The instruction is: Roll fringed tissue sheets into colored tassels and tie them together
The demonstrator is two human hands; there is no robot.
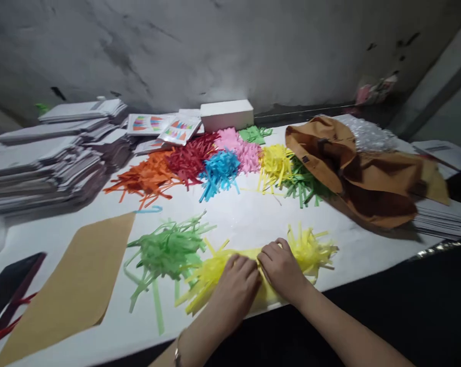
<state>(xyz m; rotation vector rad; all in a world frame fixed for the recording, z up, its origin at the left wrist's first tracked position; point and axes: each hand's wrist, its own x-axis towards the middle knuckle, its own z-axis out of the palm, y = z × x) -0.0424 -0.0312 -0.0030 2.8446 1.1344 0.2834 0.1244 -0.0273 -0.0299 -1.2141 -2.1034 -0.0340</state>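
Both hands meet on a strip of yellow tissue paper [269,294] whose two ends are cut into loose fringe. My left hand [240,280] has its fingers curled down on the middle of the strip, with the left yellow fringe [205,280] spreading beside it. Close against it, my right hand [280,267] pinches the same paper, and the right fringe [310,250] fans out past its wrist side. The fingertips are partly hidden by the knuckles. A light green fringed tissue bundle [169,250] lies just left of the yellow one.
Orange [148,176], red [190,158], blue [220,171], pink and dark green fringe bundles line the table's back. Stacked packs [43,168] stand left. A brown envelope [73,280] and phone [12,285] lie front left; a tan cloth bag [349,168] is right, a white box [226,116] behind.
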